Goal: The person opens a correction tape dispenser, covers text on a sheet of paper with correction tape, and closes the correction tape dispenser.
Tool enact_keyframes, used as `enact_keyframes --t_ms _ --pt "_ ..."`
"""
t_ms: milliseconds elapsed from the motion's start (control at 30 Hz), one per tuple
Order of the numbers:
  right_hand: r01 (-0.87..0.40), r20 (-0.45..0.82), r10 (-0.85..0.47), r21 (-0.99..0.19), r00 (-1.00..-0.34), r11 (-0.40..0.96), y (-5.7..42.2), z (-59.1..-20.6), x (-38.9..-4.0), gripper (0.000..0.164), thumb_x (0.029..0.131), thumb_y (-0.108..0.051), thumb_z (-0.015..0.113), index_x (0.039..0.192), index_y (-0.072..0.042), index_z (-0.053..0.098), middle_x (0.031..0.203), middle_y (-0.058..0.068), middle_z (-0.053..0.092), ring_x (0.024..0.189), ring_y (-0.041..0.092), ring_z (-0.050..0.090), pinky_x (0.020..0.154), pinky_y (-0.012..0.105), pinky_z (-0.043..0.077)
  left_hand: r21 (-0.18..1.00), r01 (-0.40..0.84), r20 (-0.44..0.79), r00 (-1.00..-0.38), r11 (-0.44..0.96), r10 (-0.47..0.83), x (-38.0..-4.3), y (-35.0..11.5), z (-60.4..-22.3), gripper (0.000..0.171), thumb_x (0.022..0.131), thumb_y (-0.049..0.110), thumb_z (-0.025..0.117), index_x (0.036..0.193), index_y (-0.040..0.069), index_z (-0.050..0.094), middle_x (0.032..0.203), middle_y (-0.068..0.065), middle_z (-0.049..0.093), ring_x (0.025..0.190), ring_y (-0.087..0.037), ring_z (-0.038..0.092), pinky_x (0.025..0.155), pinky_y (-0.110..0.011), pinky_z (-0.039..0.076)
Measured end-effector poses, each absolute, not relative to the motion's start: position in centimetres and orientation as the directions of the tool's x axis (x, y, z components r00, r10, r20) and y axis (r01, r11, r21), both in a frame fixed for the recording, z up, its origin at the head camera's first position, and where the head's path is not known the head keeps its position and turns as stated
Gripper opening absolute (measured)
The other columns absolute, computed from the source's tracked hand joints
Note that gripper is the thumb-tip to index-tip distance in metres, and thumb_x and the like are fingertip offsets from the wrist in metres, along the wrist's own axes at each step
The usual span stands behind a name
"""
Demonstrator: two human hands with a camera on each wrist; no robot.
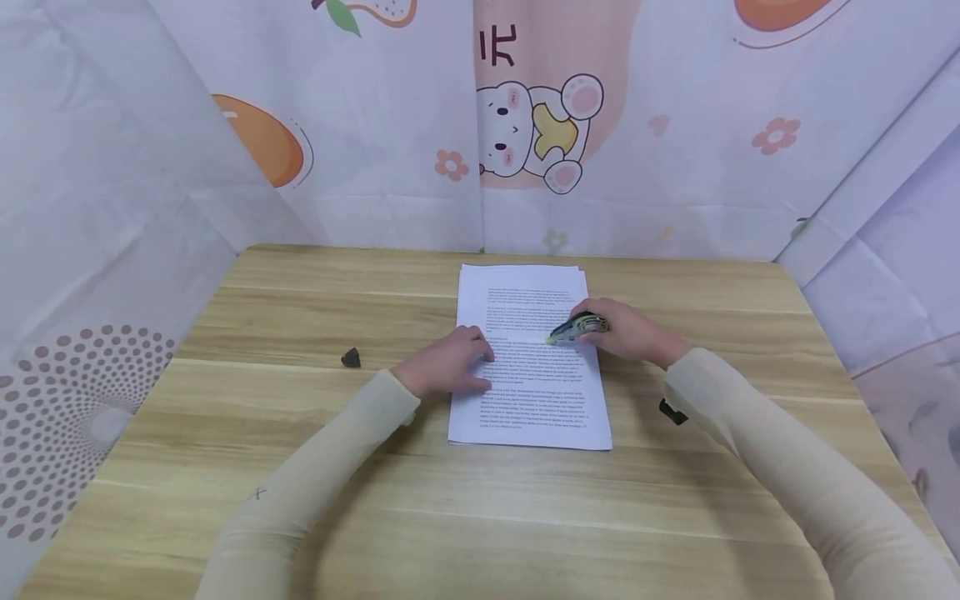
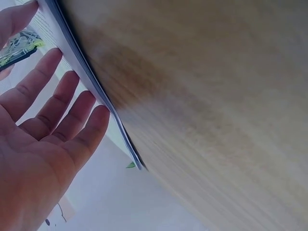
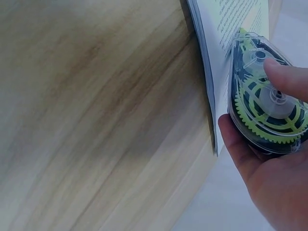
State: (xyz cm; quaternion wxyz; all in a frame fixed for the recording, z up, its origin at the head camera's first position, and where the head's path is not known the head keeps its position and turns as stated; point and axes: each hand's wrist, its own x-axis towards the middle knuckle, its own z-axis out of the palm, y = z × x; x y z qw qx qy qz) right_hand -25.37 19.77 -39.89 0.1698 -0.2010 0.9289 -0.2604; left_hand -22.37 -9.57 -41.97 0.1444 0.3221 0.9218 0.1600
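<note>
A stack of printed paper sheets [image 1: 525,417] lies on the wooden table, its text facing up. My right hand [image 1: 626,329] holds a correction tape dispenser [image 3: 269,103] between thumb and fingers. Clear plastic covers the dispenser, with green gear wheels inside. In the head view its tip points down and left onto the printed lines; whether it touches the paper I cannot tell. My left hand [image 1: 450,362] rests at the left edge of the stack, fingers spread. Those fingertips [image 2: 98,113] touch the sheets in the left wrist view.
A small dark object [image 1: 350,358] sits on the table [image 1: 300,300] to the left. Another black piece [image 1: 672,412] lies beside my right forearm, partly under the sleeve. Behind the table hangs a curtain [image 1: 375,150] with cartoon prints.
</note>
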Motion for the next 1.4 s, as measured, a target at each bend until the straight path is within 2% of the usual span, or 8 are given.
enact_keyframes --t_ms 467,767,967,1100,1400 --pt "-0.221 -0.210 -0.412 -0.591 -0.887 0.776 20.2 -39.7 -25.2 0.032 0.089 -0.016 0.060 0.121 -0.013 0.055 0.131 0.013 0.053 0.116 0.031 0.048 0.100 0.053 0.035 0.401 0.560 -0.147 -0.742 0.725 0.654 -22.6 -9.6 -42.0 0.036 0.076 0.025 0.073 0.106 0.005 0.067 0.108 -0.009 0.058 0.103 -0.024 0.051 0.095 -0.035 0.041" --pt "-0.162 -0.249 -0.378 -0.604 -0.892 0.780 20.4 -39.9 -25.1 0.031 0.089 -0.020 0.060 0.120 -0.019 0.055 0.132 0.010 0.051 0.114 0.029 0.047 0.099 0.050 0.036 0.409 0.534 -0.166 -0.754 0.740 0.635 -22.8 -9.5 -42.1 0.031 0.080 0.026 0.071 0.106 0.007 0.067 0.107 -0.008 0.058 0.101 -0.021 0.050 0.094 -0.034 0.041" --pt "-0.148 -0.253 -0.372 -0.615 -0.893 0.774 20.3 -39.8 -25.1 0.032 0.089 -0.020 0.060 0.121 -0.019 0.054 0.132 0.010 0.051 0.114 0.030 0.047 0.099 0.051 0.036 0.418 0.543 -0.115 -0.764 0.728 0.635 -22.9 -9.7 -42.1 0.028 0.080 0.023 0.071 0.103 0.007 0.068 0.106 -0.008 0.060 0.099 -0.022 0.052 0.091 -0.034 0.042" --pt "-0.137 -0.253 -0.365 -0.624 -0.896 0.769 20.4 -39.8 -25.1 0.032 0.089 -0.021 0.060 0.120 -0.021 0.054 0.130 0.009 0.052 0.114 0.029 0.048 0.098 0.050 0.037 0.413 0.536 -0.083 -0.783 0.736 0.617 -23.3 -9.9 -42.1 0.031 0.080 0.023 0.071 0.105 0.005 0.067 0.107 -0.010 0.060 0.098 -0.022 0.052 0.090 -0.035 0.042" --pt "-0.108 -0.254 -0.340 -0.637 -0.905 0.763 20.5 -39.8 -25.1 0.034 0.089 -0.024 0.061 0.121 -0.021 0.052 0.126 0.011 0.054 0.112 0.030 0.049 0.096 0.050 0.039 0.409 0.432 -0.075 -0.862 0.804 0.501 -24.4 -10.2 -41.6 0.037 0.082 0.026 0.069 0.111 0.002 0.063 0.111 -0.011 0.057 0.100 -0.023 0.051 0.094 -0.035 0.042"
